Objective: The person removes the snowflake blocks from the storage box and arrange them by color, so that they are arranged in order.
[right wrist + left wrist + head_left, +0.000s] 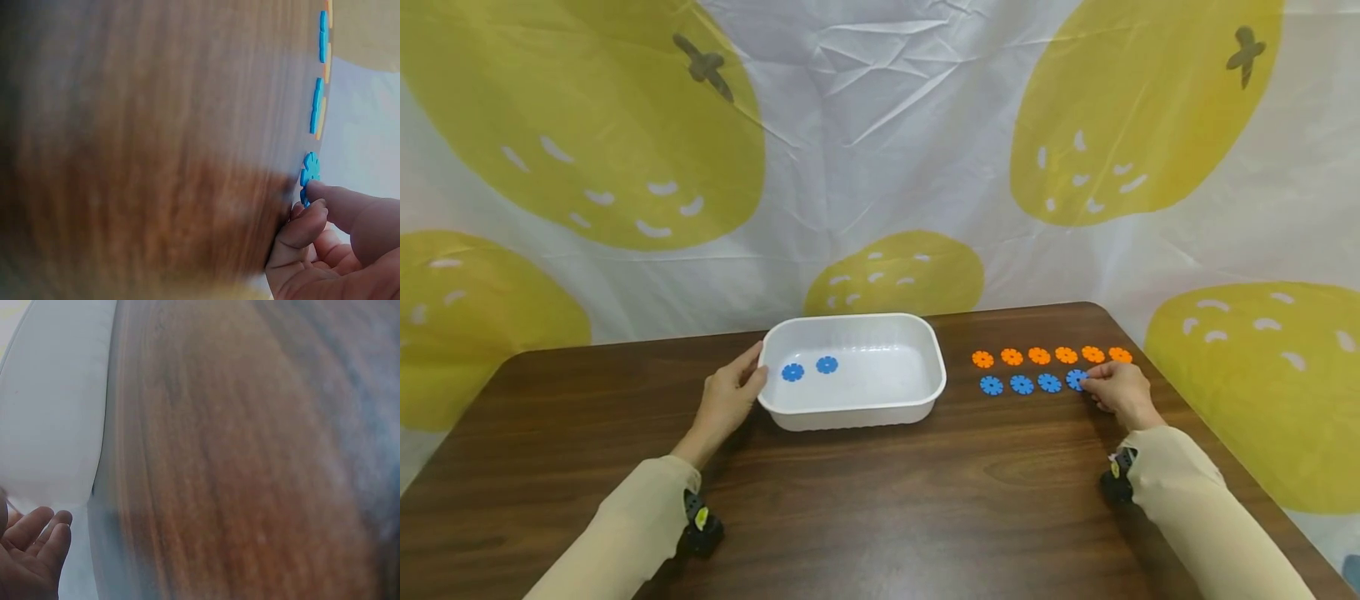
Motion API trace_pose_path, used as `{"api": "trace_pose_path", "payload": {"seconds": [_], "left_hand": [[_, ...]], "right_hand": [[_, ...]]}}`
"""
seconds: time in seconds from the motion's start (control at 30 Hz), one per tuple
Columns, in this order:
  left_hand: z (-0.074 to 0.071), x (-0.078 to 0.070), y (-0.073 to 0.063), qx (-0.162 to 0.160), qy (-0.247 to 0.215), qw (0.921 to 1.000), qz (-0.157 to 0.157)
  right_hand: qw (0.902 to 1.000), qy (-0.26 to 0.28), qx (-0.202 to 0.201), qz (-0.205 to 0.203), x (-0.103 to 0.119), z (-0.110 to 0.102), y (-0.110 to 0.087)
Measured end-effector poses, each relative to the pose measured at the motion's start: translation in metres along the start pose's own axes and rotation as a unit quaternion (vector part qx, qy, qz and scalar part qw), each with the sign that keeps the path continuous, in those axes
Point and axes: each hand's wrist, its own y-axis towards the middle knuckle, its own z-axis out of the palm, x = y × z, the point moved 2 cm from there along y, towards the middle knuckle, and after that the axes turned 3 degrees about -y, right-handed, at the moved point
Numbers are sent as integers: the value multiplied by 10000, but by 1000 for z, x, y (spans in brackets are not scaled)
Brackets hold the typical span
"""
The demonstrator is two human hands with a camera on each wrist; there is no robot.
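A white rectangular basin [850, 408] stands on the table with two blue notched discs inside, one snowflake disc [793, 372] left of the other [827, 364]. My left hand [726, 404] holds the basin's left end at the rim; in the left wrist view, the fingers [53, 547] lie by its outer wall. Over on the right, my right hand [1122, 390] pinches a blue snowflake disc [1076, 380] between thumb and fingertips, at the right end of a blue row. That disc [310, 169] looks tilted in the right wrist view, partly hidden by the thumb.
Three more blue discs [1022, 384] lie in line left of my right hand. Behind them runs a row of several orange discs [1039, 356]. The brown wooden table [910, 500] ends at a patterned curtain [880, 183] at the back.
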Motion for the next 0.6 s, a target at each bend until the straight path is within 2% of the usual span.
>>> {"api": "trace_pose_path", "payload": {"seconds": [0.23,0.6], "left_hand": [[0,-1,0,9,4,10000,6],[1,0,0,-37,-14,10000,49]], "right_hand": [[9999,-39,-22,124,1,1,0],[9996,-255,44,92,1,1,-1]]}}
